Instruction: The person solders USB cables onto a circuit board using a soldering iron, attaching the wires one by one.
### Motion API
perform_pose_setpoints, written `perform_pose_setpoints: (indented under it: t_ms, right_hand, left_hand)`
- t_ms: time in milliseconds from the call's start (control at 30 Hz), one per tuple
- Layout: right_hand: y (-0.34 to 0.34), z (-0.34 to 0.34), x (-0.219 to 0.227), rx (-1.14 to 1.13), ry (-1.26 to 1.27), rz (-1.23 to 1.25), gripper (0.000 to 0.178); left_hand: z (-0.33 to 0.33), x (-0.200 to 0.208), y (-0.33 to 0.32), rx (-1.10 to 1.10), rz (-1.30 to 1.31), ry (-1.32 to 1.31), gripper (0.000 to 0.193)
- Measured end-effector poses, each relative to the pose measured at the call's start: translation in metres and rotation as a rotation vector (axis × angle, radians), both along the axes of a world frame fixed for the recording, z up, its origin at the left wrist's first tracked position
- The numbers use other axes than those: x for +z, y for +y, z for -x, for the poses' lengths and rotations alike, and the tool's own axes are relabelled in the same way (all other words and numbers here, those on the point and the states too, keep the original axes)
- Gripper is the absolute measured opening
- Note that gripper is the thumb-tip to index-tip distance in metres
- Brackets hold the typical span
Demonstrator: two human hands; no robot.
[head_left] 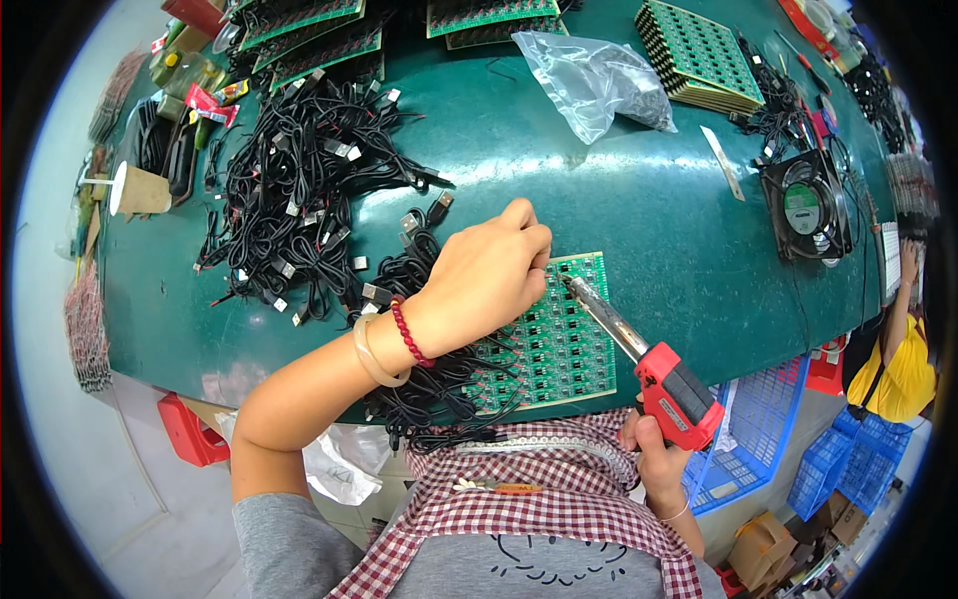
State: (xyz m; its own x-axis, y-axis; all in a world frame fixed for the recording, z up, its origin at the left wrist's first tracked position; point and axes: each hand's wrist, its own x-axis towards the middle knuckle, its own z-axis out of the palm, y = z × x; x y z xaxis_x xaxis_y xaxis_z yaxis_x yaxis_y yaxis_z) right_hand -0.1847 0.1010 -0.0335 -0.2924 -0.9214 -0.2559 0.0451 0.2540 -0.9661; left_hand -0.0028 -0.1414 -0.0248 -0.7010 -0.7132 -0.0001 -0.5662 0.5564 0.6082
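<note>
A green circuit board panel (576, 349) with rows of small black parts lies in front of me at the table's edge. My right hand (659, 454) grips a red and black soldering gun (681, 395); its metal tip rests at or just above the board's upper part. Over the board's upper left, my left hand (489, 270) is closed, its fingertips bent down and hidden, so what they pinch cannot be seen. Black USB cables (424, 384) lie under my left wrist, with red wire ends on the board's left side.
A large heap of black USB cables (299, 190) lies to the left. Stacked circuit boards (699, 55), a clear plastic bag (589, 80) and a small fan (803, 205) stand farther back and right. Below the edge is a blue basket (753, 439). Another person (898, 364) is at the right.
</note>
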Motion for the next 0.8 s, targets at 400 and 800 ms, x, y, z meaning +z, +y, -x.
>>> perform_pose_setpoints:
  t_ms: [400,800]
  right_hand:
    - [-0.0066,-0.0036,0.0029,0.013,0.034,-0.023,0.025]
    - [-0.0025,-0.0032,0.0022,-0.037,-0.009,0.020,0.042]
  left_hand:
    - [0.0043,-0.0004,0.0019,0.019,-0.003,-0.019,0.007]
    - [0.0042,-0.0016,0.0039,0.034,0.014,0.000,0.008]
